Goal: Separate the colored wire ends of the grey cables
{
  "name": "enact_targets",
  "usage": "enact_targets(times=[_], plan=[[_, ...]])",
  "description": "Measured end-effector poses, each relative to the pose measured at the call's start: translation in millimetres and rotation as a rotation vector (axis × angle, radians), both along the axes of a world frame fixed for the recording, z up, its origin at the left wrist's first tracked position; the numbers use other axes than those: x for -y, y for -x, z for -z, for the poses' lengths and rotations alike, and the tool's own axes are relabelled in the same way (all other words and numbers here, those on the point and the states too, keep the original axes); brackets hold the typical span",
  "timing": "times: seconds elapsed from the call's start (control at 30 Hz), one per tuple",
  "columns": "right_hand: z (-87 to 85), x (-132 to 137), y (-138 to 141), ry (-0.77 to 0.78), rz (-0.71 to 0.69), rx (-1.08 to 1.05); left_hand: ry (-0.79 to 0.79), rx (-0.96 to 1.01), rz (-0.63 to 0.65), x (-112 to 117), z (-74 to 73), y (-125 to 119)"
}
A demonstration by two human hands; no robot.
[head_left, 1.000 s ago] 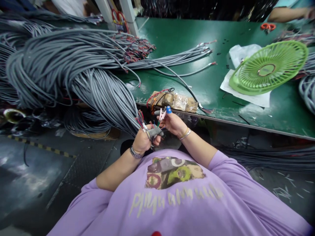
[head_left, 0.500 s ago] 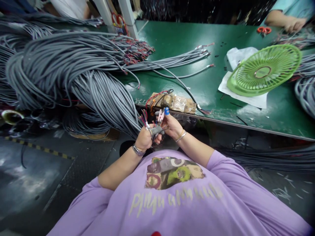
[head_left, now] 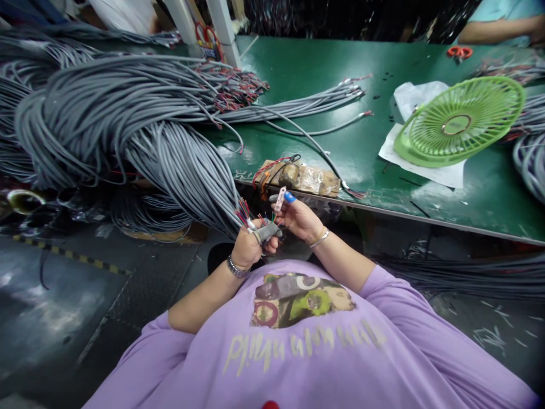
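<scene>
My left hand (head_left: 246,248), its thumb in a grey finger cover (head_left: 266,232), is closed on a grey cable end. Thin coloured wires (head_left: 243,212) fan out past the thumb, and more stick up between the two hands. Just to the right, my right hand (head_left: 304,222) pinches a small pinkish-white clip-like tool (head_left: 280,200). Blue tape (head_left: 289,197) wraps a fingertip of that hand. The tool stands nearly upright, a little above the wire tips. Where the held cable runs below my left hand is hidden.
A thick bundle of grey cables (head_left: 183,165) hangs over the table edge at left. A wooden board (head_left: 313,179) with wires lies at the front edge. A green fan (head_left: 464,122), red-handled scissors (head_left: 460,53) and a co-worker's arm (head_left: 498,31) are at right.
My right hand has drawn slightly away from the wires, and the pinkish-white tool shows more fully. My left hand has shifted slightly left and down. The co-worker's hand has moved right.
</scene>
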State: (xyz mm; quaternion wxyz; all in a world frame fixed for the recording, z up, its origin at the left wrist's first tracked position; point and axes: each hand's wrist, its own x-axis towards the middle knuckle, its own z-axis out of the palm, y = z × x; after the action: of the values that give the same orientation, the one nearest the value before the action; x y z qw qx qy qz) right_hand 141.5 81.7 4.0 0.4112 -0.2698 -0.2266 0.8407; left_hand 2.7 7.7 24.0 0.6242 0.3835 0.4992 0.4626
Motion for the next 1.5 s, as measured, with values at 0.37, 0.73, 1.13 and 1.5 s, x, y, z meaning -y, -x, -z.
enact_targets(times=[0.37, 0.73, 1.13, 1.5], plan=[[10.6, 3.8, 9.0, -0.213, 0.339, 0.23, -0.013, 0.047, 0.02, -12.2, -1.0, -3.9], [-2.3, 0.4, 14.2, 0.011, 0.139, 0.028, 0.031, 0.05, -0.016, -13.9, 3.8, -5.6], [-1.0, 3.2, 9.8, 0.084, 0.084, -0.018, -0.01, 0.007, -0.028, -0.3, 5.8, -3.6], [3.3, 4.7, 8.1, -0.098, 0.168, 0.101, -0.031, -0.044, -0.161, -0.8, 3.4, -12.0]])
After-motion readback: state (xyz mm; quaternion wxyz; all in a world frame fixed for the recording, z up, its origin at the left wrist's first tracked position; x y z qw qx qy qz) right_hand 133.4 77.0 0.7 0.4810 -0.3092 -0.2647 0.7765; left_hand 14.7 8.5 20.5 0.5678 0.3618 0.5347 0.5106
